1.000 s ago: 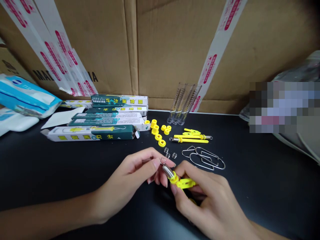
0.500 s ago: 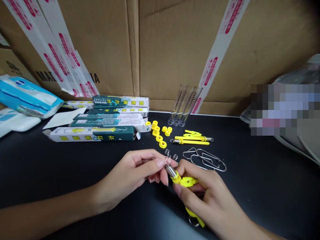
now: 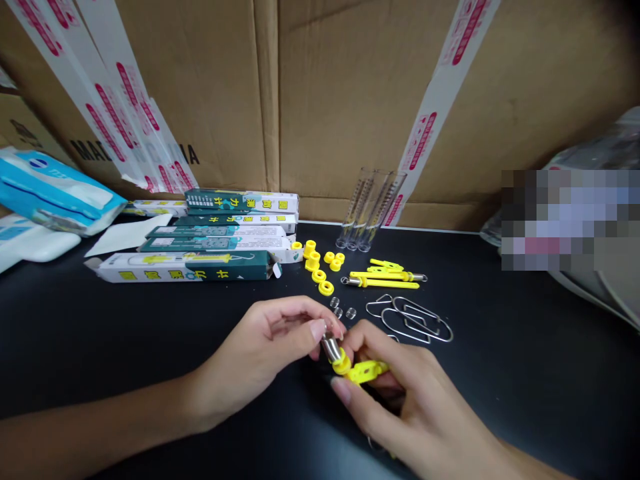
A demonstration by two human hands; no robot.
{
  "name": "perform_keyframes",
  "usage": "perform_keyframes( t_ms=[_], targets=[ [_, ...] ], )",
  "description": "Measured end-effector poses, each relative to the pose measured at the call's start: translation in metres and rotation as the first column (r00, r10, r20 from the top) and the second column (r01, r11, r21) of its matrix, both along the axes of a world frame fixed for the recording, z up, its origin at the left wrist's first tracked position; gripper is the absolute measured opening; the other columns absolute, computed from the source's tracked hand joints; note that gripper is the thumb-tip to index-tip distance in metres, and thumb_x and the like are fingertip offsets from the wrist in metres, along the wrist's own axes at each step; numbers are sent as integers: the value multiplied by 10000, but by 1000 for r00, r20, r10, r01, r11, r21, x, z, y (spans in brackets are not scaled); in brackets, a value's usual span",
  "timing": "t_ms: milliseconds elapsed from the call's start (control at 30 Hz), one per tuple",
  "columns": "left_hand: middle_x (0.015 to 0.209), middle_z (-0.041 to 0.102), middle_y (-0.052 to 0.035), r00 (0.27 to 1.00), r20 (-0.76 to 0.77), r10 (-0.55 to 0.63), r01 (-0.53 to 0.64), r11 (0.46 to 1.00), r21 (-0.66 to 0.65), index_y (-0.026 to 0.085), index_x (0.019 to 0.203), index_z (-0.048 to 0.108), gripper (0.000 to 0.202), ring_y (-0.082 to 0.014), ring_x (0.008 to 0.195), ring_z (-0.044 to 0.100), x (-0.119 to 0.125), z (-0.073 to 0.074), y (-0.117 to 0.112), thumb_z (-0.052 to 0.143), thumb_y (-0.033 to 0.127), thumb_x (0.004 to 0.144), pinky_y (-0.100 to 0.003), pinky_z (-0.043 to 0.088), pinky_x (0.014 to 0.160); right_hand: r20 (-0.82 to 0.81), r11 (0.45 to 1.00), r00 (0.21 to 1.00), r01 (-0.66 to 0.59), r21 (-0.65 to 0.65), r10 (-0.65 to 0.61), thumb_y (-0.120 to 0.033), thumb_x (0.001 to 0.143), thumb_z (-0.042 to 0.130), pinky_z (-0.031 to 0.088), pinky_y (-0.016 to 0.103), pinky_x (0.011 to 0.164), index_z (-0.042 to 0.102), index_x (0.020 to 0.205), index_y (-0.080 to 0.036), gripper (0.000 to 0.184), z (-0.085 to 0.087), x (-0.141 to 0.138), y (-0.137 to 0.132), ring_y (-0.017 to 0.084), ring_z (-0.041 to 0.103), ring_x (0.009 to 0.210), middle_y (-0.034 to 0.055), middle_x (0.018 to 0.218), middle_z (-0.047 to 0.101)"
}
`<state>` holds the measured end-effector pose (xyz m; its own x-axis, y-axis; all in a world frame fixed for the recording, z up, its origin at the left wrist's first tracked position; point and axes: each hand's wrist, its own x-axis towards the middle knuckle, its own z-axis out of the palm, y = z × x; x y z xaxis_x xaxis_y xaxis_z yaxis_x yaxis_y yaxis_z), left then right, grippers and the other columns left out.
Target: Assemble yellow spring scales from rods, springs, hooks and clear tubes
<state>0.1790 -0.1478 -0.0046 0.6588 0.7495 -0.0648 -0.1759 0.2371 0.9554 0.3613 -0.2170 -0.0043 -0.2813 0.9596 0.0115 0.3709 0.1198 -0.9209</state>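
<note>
Low over the black table (image 3: 125, 347), both hands meet around one small assembly. My left hand (image 3: 265, 350) pinches the silver metal spring end (image 3: 329, 347) between thumb and fingers. My right hand (image 3: 405, 400) grips the yellow plastic rod (image 3: 363, 370) that the spring joins, with a yellow ring at the joint. Just beyond the hands lie three tiny springs (image 3: 343, 311), several wire hooks (image 3: 410, 321), yellow caps (image 3: 320, 267) and two finished yellow rods (image 3: 385, 277).
Green and white product boxes (image 3: 215, 247) lie at the back left, clear tubes (image 3: 367, 210) lean on the cardboard wall (image 3: 350, 100). Blue and white packets (image 3: 50, 193) sit far left, a plastic bag (image 3: 600, 267) at the right.
My hands have drawn slightly closer together and toward me. The left fingers now cover the spring's ring end, and the rod's lower tail has gone out of sight behind my right hand.
</note>
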Motion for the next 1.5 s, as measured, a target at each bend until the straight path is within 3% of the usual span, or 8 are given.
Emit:
perform_keyframes(
  t_ms=[100,267,433,667,867,1033,1367,1500],
  targets=[
    [902,757,-17,999,8,32,-32,999,-43,159,880,751,149,-129,837,670,2,2,0,708,295,921,-230,515,817,46,985,998,24,168,-32,-312,900,580,380,240,495,501,958,-230,127,0,2,-4,114,438,529,-54,717,516],
    [768,795,-46,997,60,-49,56,992,-109,131,840,673,202,-123,696,729,2,1,-1,711,308,932,-205,555,700,62,910,965,216,352,-254,-287,1073,307,370,240,480,497,1012,-272,201,-1,8,-8,124,422,478,-80,622,425],
    [741,799,-49,997,48,-59,64,991,-116,126,779,638,208,-96,660,718,1,0,-4,715,251,927,-153,538,636,137,860,953,174,480,-269,-165,1033,448,480,180,612,545,1037,-259,135,5,6,-6,97,606,637,-40,782,613],
    [702,777,-18,999,-32,-11,9,998,-62,146,702,588,231,-89,640,684,2,3,-6,695,185,902,-157,526,629,149,905,969,123,406,-198,-153,1003,521,505,151,591,611,946,-256,148,7,-2,-11,79,618,564,-58,765,690],
    [711,743,-9,982,-174,71,-46,988,148,175,685,558,199,-129,657,672,2,3,-11,659,162,856,-209,523,621,150,942,966,162,293,-212,-245,1013,526,498,187,506,646,915,-244,156,8,-2,-13,135,691,613,-9,769,732],
    [689,719,-8,947,-273,171,-56,922,382,192,668,548,165,-170,648,672,-1,5,-18,637,135,794,-249,509,597,131,950,974,141,280,-183,-228,1001,538,533,177,568,629,930,-237,116,7,-2,-13,137,726,672,-6,799,733],
    [669,710,-19,916,-317,245,-60,866,496,188,649,551,153,-175,618,658,-1,7,-18,605,171,792,-246,477,552,136,966,980,113,233,-147,-270,1013,498,567,220,584,632,928,-228,164,8,-1,-17,156,672,577,11,664,668],
    [654,694,3,908,-304,289,-39,780,625,191,648,563,163,-135,575,619,-1,6,-20,613,127,790,-218,456,530,108,983,985,120,140,-135,-334,1022,467,544,229,576,610,866,-235,234,6,-1,-16,174,668,613,3,618,621]
  ],
)
